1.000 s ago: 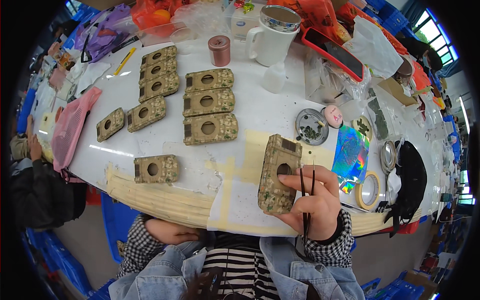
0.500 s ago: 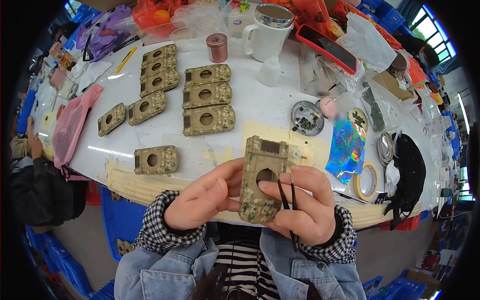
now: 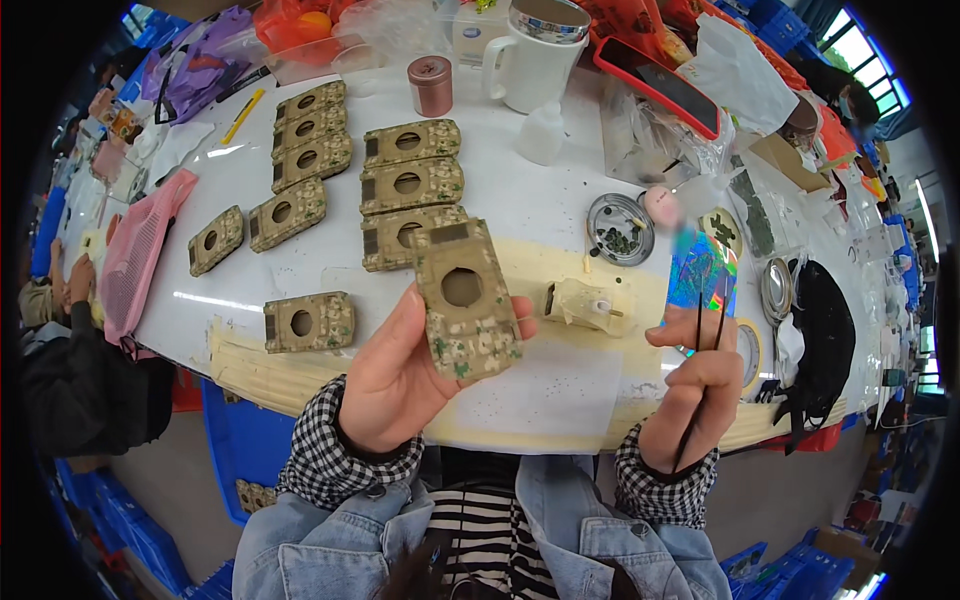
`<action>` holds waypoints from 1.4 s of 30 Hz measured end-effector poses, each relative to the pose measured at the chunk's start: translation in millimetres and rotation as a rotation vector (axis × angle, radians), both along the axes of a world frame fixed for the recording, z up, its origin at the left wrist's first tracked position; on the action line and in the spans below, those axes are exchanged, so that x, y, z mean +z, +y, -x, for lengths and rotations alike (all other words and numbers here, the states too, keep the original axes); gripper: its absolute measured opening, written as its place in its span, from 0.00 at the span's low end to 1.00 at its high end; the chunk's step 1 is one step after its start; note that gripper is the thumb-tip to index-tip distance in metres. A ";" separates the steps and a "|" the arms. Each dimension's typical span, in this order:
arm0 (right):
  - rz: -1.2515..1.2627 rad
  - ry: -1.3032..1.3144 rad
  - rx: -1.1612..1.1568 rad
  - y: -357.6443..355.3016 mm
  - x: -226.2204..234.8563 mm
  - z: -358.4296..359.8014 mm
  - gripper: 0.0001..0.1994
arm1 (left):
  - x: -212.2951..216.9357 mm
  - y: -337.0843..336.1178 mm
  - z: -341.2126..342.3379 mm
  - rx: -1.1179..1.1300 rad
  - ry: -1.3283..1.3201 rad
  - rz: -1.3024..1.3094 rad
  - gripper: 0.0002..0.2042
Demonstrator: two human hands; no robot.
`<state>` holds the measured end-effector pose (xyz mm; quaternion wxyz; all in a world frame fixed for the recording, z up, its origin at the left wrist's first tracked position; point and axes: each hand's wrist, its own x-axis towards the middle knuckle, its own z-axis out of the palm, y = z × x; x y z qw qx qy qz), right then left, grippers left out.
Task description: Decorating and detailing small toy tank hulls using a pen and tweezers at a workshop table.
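Above the near edge of the tabletop (image 3: 560, 210), the left hand (image 3: 400, 385) grips a camouflage tank hull (image 3: 466, 300), tilted up so its round hole faces the eyes. The right hand (image 3: 695, 395) is closed on thin black tweezers (image 3: 700, 370), tips up. A small pale turret (image 3: 588, 305) lies between them; its details are too small to make out.

Table (image 3: 560, 200): white, long.
Camouflage shells (image 3: 405, 185): laid in rows left of the white mug (image 3: 535, 60).

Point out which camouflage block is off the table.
The camouflage-patterned rectangular block with a round hole, held up in the left hand; all the others lie flat on the white table.
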<state>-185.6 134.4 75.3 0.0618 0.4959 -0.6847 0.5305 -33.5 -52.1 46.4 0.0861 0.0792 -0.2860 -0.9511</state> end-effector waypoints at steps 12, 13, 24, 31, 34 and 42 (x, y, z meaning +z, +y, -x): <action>-0.274 0.268 -0.269 -12.9 -20.2 10.4 0.13 | 1.1 -0.2 3.5 0.007 -0.050 -0.041 0.26; -0.279 0.263 -0.269 -13.6 -20.6 10.0 0.13 | 1.3 0.4 3.7 0.007 -0.055 -0.043 0.26; -0.149 0.243 -0.294 -10.0 -7.8 0.9 0.11 | 1.6 3.8 2.2 -0.003 -0.122 0.028 0.26; 0.034 -0.138 0.192 -19.4 -0.1 -17.5 0.13 | 4.9 5.4 2.8 -0.089 -0.118 0.040 0.27; 0.017 -0.189 0.271 -29.5 -1.6 -20.3 0.11 | 1.6 5.0 3.0 -0.105 -0.104 0.034 0.26; 0.038 -0.398 0.267 -36.0 -7.8 -27.9 0.07 | 1.2 3.9 1.7 -0.157 -0.074 -0.011 0.26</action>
